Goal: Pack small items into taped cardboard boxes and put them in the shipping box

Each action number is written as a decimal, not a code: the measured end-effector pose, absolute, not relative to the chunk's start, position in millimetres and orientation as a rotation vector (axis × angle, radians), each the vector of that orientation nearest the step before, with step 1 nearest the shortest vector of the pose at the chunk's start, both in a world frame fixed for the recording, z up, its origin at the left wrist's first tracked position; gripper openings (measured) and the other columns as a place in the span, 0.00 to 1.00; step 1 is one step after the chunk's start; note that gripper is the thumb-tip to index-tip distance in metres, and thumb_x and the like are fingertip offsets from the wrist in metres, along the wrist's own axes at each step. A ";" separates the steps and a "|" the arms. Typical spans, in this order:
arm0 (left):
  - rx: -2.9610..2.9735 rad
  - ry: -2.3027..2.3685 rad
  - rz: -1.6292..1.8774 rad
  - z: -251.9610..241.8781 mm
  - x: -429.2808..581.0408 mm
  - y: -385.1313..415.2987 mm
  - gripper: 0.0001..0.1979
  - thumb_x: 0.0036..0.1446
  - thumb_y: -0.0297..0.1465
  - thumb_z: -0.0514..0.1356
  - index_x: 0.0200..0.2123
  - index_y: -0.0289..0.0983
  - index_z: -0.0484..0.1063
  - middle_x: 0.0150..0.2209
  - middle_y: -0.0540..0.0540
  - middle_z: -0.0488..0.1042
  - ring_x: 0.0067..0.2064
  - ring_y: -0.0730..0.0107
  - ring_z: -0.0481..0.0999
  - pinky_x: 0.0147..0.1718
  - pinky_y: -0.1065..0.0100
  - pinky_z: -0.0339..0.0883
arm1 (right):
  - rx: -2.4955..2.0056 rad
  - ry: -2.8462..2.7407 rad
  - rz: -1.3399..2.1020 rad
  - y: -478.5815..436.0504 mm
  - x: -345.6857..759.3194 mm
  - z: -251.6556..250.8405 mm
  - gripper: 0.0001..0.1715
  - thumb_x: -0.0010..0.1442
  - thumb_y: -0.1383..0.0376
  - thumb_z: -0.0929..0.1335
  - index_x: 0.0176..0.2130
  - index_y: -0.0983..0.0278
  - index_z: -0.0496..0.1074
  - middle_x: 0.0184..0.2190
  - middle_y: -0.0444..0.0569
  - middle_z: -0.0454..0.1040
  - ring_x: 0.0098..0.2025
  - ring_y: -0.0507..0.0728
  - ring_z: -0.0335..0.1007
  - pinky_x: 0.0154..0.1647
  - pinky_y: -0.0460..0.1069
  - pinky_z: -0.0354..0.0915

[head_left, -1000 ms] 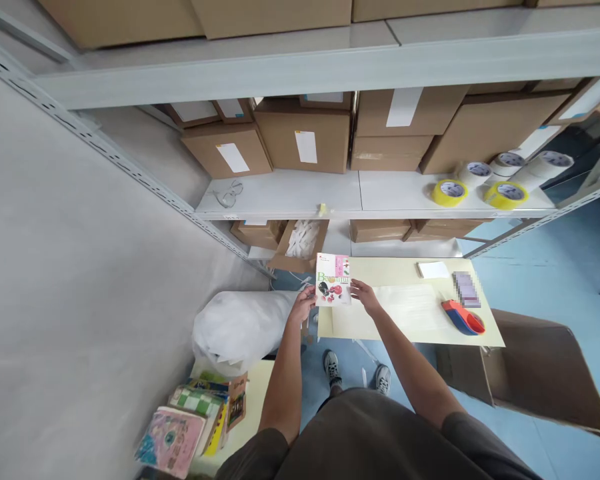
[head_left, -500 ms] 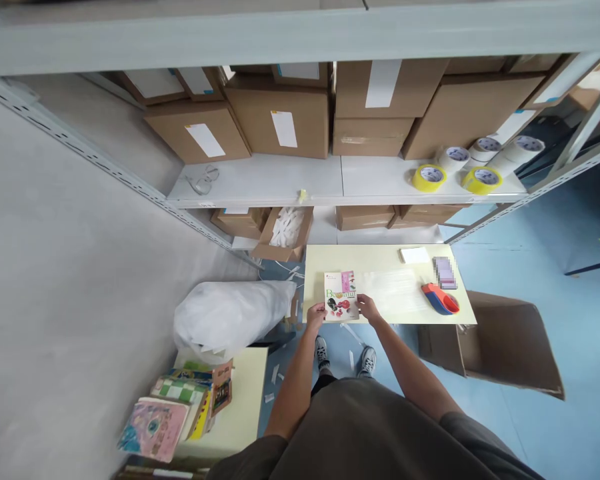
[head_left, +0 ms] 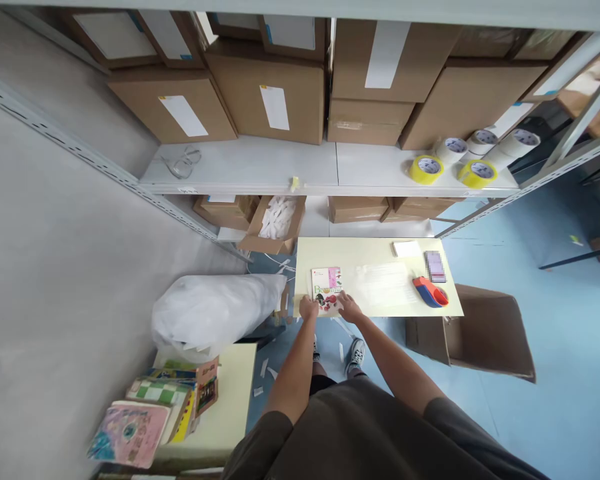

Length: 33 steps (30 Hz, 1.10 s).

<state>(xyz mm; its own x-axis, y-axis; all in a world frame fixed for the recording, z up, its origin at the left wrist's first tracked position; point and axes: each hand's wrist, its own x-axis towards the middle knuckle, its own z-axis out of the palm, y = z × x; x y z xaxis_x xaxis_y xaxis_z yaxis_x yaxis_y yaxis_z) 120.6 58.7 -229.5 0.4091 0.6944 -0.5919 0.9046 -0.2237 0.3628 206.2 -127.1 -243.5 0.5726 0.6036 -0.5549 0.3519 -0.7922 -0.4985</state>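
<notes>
A thin book with a white and pink cover, green lettering and red and black pictures is at the left end of the cream work table. My left hand is closed at its lower left corner. On the lower right corner, the fingers of my right hand grip the edge and overlap the cover. To the right on the same table are a red and blue tape dispenser, a stack of white slips and a blurred purple phone-like item.
A metal shelf with cardboard boxes and tape rolls stands ahead. An open carton is at right on the floor. At left are a stuffed white bag and a side table with several stacked books.
My view has shifted, so the scene sits a little higher and further left. The book looks lower against the tabletop, and my right hand reaches further over its lower right corner.
</notes>
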 end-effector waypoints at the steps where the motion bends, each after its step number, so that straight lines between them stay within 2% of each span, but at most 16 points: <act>1: 1.979 1.344 -0.403 -229.7 122.8 58.7 0.15 0.61 0.33 0.65 0.50 0.37 0.79 0.49 0.37 0.83 0.53 0.53 0.82 0.45 0.66 0.69 | -2.489 -0.796 1.086 -126.7 203.9 -245.7 0.45 0.63 0.68 0.68 0.76 0.60 0.58 0.79 0.54 0.50 0.79 0.69 0.44 0.74 0.62 0.54; 3: 1.943 1.316 -0.427 -228.6 124.8 60.8 0.10 0.61 0.33 0.65 0.45 0.38 0.80 0.46 0.39 0.84 0.50 0.55 0.83 0.42 0.67 0.68 | -2.509 -0.799 1.120 -125.4 202.5 -248.4 0.46 0.64 0.67 0.67 0.77 0.60 0.56 0.80 0.54 0.47 0.80 0.70 0.41 0.75 0.63 0.53; 5: 1.913 1.279 -0.427 -224.9 124.0 65.3 0.07 0.60 0.33 0.66 0.41 0.38 0.81 0.44 0.40 0.84 0.47 0.57 0.83 0.40 0.68 0.66 | -2.507 -0.779 1.145 -122.8 204.7 -249.1 0.45 0.65 0.66 0.67 0.77 0.57 0.55 0.79 0.54 0.48 0.80 0.70 0.42 0.75 0.64 0.53; 10: 1.946 1.253 -0.265 -202.6 115.1 76.5 0.09 0.60 0.32 0.66 0.43 0.39 0.81 0.42 0.44 0.84 0.44 0.60 0.81 0.38 0.69 0.64 | -2.348 -0.722 1.174 -107.1 212.7 -246.1 0.43 0.66 0.62 0.68 0.76 0.57 0.58 0.77 0.52 0.55 0.79 0.68 0.45 0.77 0.63 0.51; 13: 2.073 1.214 -0.150 -183.2 112.7 71.6 0.11 0.62 0.30 0.63 0.47 0.40 0.82 0.45 0.43 0.83 0.46 0.60 0.80 0.42 0.69 0.65 | -2.158 -0.604 1.148 -97.1 213.6 -242.3 0.39 0.63 0.60 0.70 0.71 0.56 0.67 0.73 0.51 0.64 0.76 0.67 0.55 0.75 0.60 0.56; 16: 2.189 1.114 -0.103 -166.2 116.4 53.6 0.16 0.66 0.32 0.60 0.54 0.43 0.81 0.51 0.41 0.80 0.51 0.59 0.78 0.48 0.68 0.66 | -2.046 -0.380 1.012 -99.2 213.4 -237.2 0.31 0.62 0.58 0.71 0.63 0.56 0.76 0.65 0.50 0.75 0.68 0.67 0.69 0.69 0.61 0.64; 18: 2.239 1.033 -0.114 -158.8 121.9 36.1 0.19 0.68 0.32 0.59 0.59 0.45 0.79 0.54 0.40 0.78 0.55 0.57 0.76 0.53 0.67 0.66 | -2.003 -0.181 0.902 -111.3 214.1 -233.7 0.27 0.62 0.55 0.69 0.58 0.57 0.78 0.60 0.51 0.79 0.62 0.66 0.75 0.63 0.61 0.70; 21: 2.288 0.894 -0.118 -156.4 134.3 4.3 0.25 0.67 0.31 0.59 0.66 0.46 0.74 0.58 0.39 0.74 0.60 0.53 0.73 0.59 0.65 0.65 | -1.900 0.053 0.774 -141.8 217.1 -228.3 0.27 0.61 0.52 0.67 0.55 0.60 0.80 0.55 0.54 0.81 0.56 0.65 0.78 0.53 0.58 0.75; 24: 2.324 0.737 -0.143 -164.5 152.0 -35.0 0.27 0.67 0.30 0.60 0.68 0.47 0.71 0.61 0.38 0.72 0.63 0.52 0.71 0.61 0.65 0.64 | -1.815 0.169 0.680 -176.7 222.5 -222.9 0.29 0.59 0.49 0.67 0.54 0.61 0.79 0.55 0.55 0.81 0.56 0.64 0.77 0.49 0.55 0.75; 27: 2.348 0.603 -0.276 -179.1 172.6 -80.7 0.27 0.68 0.33 0.60 0.69 0.44 0.69 0.65 0.36 0.68 0.66 0.47 0.67 0.63 0.60 0.64 | -1.780 0.254 0.602 -209.2 229.8 -218.6 0.31 0.59 0.49 0.66 0.54 0.61 0.79 0.58 0.56 0.80 0.57 0.63 0.76 0.50 0.53 0.74; 30: 2.367 0.507 -0.541 -194.0 187.7 -121.6 0.30 0.64 0.37 0.64 0.68 0.39 0.69 0.72 0.31 0.59 0.72 0.36 0.57 0.65 0.48 0.62 | -1.780 0.295 0.613 -238.5 237.8 -217.1 0.30 0.60 0.50 0.67 0.55 0.61 0.79 0.60 0.56 0.78 0.58 0.64 0.76 0.51 0.54 0.74; 33: 2.425 0.447 -0.648 -205.6 191.1 -141.3 0.29 0.62 0.34 0.65 0.66 0.37 0.71 0.76 0.32 0.52 0.75 0.34 0.51 0.67 0.42 0.58 | -1.795 0.272 0.685 -258.1 244.6 -219.0 0.29 0.61 0.51 0.68 0.57 0.60 0.79 0.62 0.54 0.78 0.60 0.64 0.75 0.55 0.56 0.74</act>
<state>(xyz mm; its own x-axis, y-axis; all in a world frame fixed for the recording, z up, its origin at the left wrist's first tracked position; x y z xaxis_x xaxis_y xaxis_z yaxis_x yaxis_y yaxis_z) 191.1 -141.3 -205.6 0.8255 0.1629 -0.5403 0.4469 -0.7734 0.4496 244.6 -258.1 -219.0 0.8036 0.1524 -0.5753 -0.5060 -0.3340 -0.7953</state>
